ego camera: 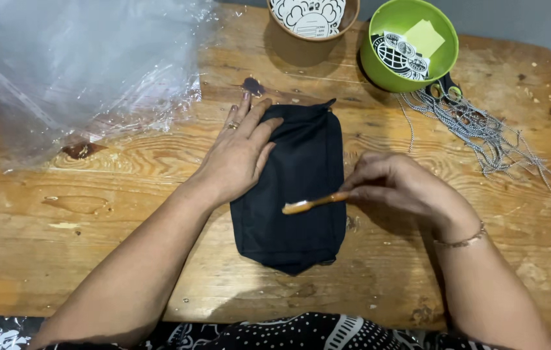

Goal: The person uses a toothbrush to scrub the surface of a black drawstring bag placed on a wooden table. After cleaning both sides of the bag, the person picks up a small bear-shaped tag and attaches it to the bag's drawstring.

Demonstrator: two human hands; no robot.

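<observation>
The black pouch (298, 188) lies in the middle of the wooden table (126, 214), its long axis running away from the person. The left hand (236, 159) rests flat and open on the pouch's left side. The right hand (395, 185), just right of the pouch, pinches a small wooden stick (311, 204) whose tip reaches over the pouch. The green bowl (379, 71) stands beyond the pouch, to the right.

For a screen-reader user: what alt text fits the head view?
A left hand presses flat on a black fabric pouch on a wooden table, while the right hand holds a small wooden stick over it. Clear plastic sheet, green bowl behind.
</observation>
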